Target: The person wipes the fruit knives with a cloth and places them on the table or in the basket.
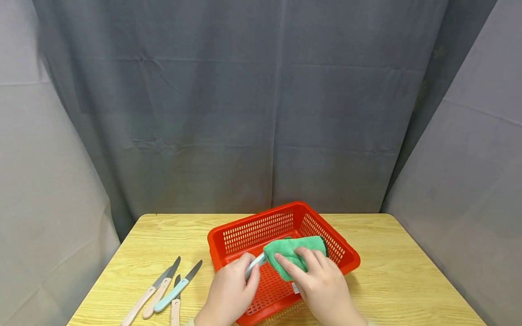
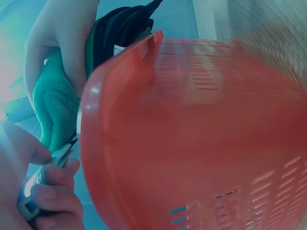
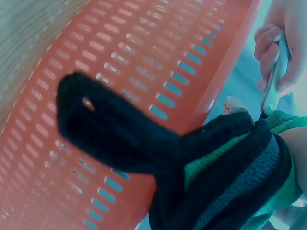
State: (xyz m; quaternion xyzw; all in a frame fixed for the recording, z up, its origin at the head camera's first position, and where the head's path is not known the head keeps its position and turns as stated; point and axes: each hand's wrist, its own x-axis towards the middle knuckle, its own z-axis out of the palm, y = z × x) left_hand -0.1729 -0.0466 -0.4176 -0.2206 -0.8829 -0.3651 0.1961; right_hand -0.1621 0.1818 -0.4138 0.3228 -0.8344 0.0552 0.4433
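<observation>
Over the red plastic basket [image 1: 253, 235], my left hand [image 1: 233, 290] grips the pale blue handle of a knife [image 1: 256, 264]. Its blade is hidden inside a folded green cloth [image 1: 285, 249]. My right hand [image 1: 320, 285] holds that cloth around the blade, fingers spread over its top. In the left wrist view the left fingers [image 2: 57, 196] curl round the handle, and a bit of metal shows beside the cloth [image 2: 56, 103]. The right wrist view shows the cloth's dark edging and a dark loop [image 3: 115, 129] hanging before the basket wall.
Left of the basket lie several knives: a pale blue-handled knife [image 1: 175, 292] crosses others with beige handles, such as one knife [image 1: 140, 305]. All rest on a wooden table [image 1: 408, 271]. Grey curtains [image 1: 204, 113] stand behind and at both sides.
</observation>
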